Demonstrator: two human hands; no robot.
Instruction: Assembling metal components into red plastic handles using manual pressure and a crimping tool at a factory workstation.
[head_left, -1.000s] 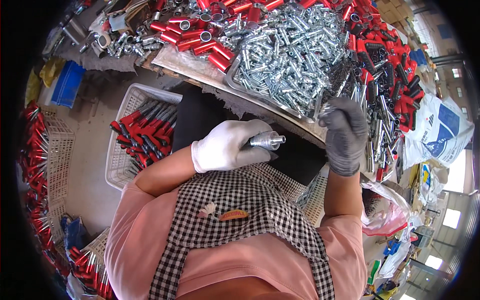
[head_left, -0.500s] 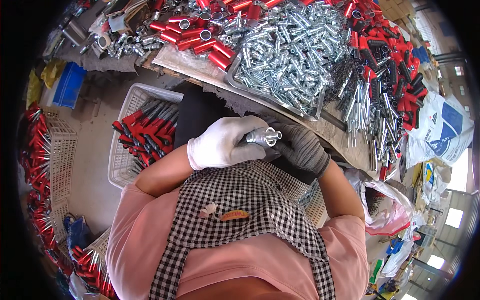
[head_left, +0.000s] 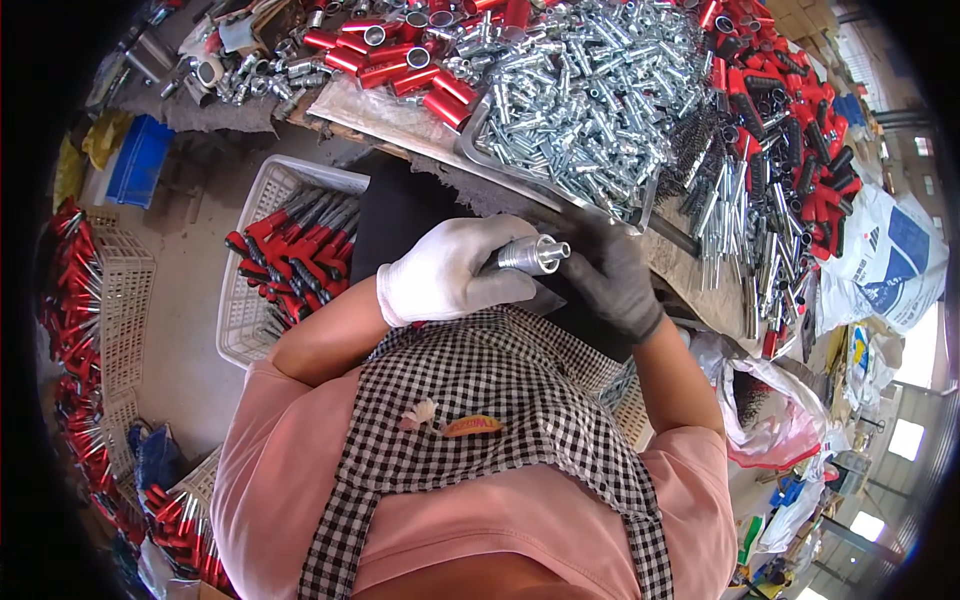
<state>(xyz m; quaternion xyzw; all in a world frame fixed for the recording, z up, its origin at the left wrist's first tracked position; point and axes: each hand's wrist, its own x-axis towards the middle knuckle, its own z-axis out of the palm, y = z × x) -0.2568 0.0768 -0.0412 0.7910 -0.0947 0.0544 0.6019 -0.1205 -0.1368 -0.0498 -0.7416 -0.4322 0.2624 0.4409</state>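
In my left hand [head_left: 455,272], in a white glove, is a silver metal cylinder [head_left: 530,257] with ribbed sides. A thin metal tube sticks out of its end, pointing right; whatever lies behind it in the palm is hidden. My right hand [head_left: 620,285], in a dark grey glove, is just right of the cylinder and apart from it. Its fingers are blurred, with the thumb spread away from them, and nothing shows between them. Beyond both hands stands a metal tray [head_left: 640,222] heaped with small silver metal fittings [head_left: 580,100].
Red metal sleeves [head_left: 385,70] lie on the bench left of the tray. Red-and-black handles [head_left: 800,130] and thin metal rods [head_left: 725,215] pile up at the right. A white plastic basket [head_left: 240,300] of red-and-black tools stands at my left. A white sack [head_left: 885,260] is far right.
My right hand has come off the silver cylinder and moved up toward the tray, its fingers opening. My left hand keeps the cylinder, turned slightly, with its tube end more exposed.
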